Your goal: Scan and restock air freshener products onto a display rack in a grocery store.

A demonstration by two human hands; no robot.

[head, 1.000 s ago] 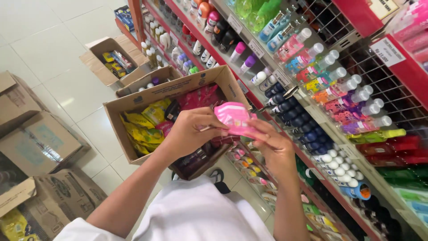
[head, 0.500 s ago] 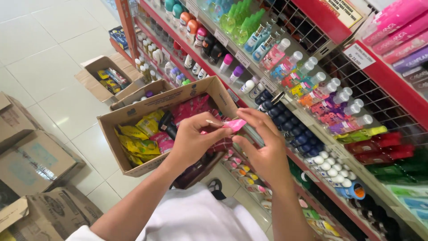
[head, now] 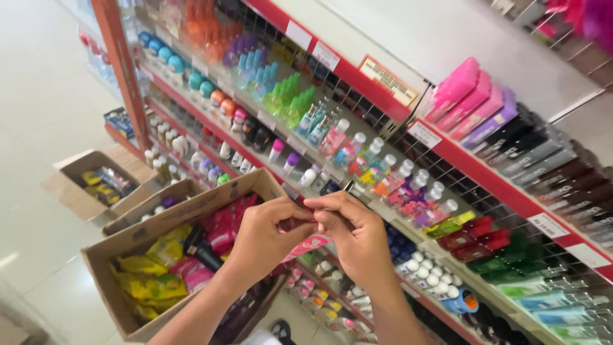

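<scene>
Closest to us, two bare hands meet in the middle of the view. Our left hand is curled nearly closed, thumb and fingertips pinching the upper edge of a small pink packet. Our right hand is curled the same way, its fingertips touching the left hand's and gripping the same packet, most of which is hidden behind the fingers; only a pink strip shows below them.

Just beneath the left forearm we see an open cardboard box, its flaps up, holding yellow packets on the left, pink and red packets on the right and a dark bottle between them.

Farther back on the white floor, near the shelving, stands a second open cardboard carton with more goods inside.

Behind the hands runs a long red-edged store shelf, slanting across the view. Its tiers carry rows of small clear bottles with white caps, green bottles, round-capped roll-on containers and, higher up to the right, pink boxes.
</scene>
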